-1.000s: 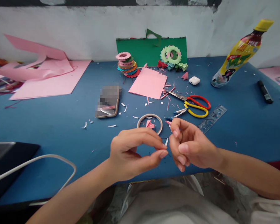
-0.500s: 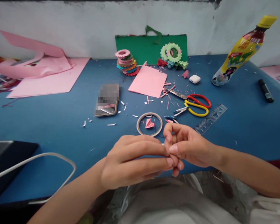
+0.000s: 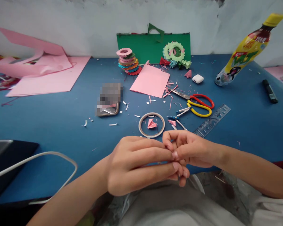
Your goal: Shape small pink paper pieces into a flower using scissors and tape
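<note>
My left hand (image 3: 136, 164) and my right hand (image 3: 188, 149) meet at the blue table's (image 3: 49, 125) near edge, fingertips pinched together. Whatever sits between the fingertips is too small to make out. Just beyond them lies a ring of tape (image 3: 152, 125) with a small pink folded piece (image 3: 151, 123) inside it. To the right of the ring lie red and yellow scissors (image 3: 195, 102) and a clear ruler (image 3: 213, 121).
A phone (image 3: 108, 100) lies left of the ring. A pink sheet (image 3: 150, 81), a stack of paper rosettes (image 3: 128, 61), a green wreath (image 3: 175, 51) and green card (image 3: 141, 48) stand further back. A bottle (image 3: 247, 51), a black marker (image 3: 270, 91) and a white case (image 3: 197, 78) are on the right. A white cable (image 3: 37, 158) lies on the left.
My two hands were slightly apart, then closed together and dropped a little toward me. Their fingertips now overlap.
</note>
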`<state>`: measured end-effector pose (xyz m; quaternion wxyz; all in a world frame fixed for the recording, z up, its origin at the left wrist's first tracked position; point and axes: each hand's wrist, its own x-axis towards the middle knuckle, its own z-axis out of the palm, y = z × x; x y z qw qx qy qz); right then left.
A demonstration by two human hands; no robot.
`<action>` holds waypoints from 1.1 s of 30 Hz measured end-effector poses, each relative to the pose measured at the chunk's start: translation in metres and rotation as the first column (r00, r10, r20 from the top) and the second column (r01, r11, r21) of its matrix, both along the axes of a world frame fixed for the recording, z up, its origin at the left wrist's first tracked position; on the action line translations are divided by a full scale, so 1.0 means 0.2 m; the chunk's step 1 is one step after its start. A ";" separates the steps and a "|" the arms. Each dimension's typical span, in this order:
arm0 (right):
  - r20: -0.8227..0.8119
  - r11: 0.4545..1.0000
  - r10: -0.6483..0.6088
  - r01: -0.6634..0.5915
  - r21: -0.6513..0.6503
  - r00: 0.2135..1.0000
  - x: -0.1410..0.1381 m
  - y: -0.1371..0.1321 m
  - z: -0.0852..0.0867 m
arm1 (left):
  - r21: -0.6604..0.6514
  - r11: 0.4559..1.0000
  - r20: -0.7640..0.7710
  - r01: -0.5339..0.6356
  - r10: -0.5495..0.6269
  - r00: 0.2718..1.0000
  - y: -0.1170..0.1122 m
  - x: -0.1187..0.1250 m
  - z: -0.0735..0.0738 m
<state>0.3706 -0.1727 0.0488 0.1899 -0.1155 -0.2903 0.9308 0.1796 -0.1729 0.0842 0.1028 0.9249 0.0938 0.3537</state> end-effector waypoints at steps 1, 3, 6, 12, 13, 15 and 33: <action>0.005 1.000 0.002 -0.002 0.000 1.000 0.00 0.00 0.00 | 0.014 1.000 -0.016 0.001 -0.001 1.000 0.00 0.00 0.00; 0.019 1.000 0.010 -0.010 -0.002 1.000 0.00 0.00 0.00 | 0.029 0.999 -0.055 0.016 -0.015 0.998 0.00 0.00 0.02; 0.029 1.000 0.030 -0.030 -0.003 0.999 0.00 0.00 0.00 | 0.047 0.999 -0.079 0.029 -0.025 0.997 0.00 0.00 0.03; 0.042 0.998 0.068 -0.068 0.000 0.997 0.00 0.01 -0.01 | 0.083 0.995 -0.144 0.063 -0.050 0.988 -0.01 0.00 0.04; 0.047 0.997 0.073 -0.073 0.001 0.996 0.00 0.01 -0.02 | 0.100 0.993 -0.134 0.064 -0.051 0.990 -0.02 0.00 0.03; 0.051 0.996 0.085 -0.086 0.003 0.995 0.00 0.00 -0.02 | 0.151 0.987 -0.092 0.059 -0.045 0.995 -0.02 0.00 0.01; 0.010 0.999 0.040 -0.040 0.021 0.999 0.00 0.00 -0.02 | -0.005 0.999 -0.070 0.054 -0.054 0.996 -0.04 -0.01 0.02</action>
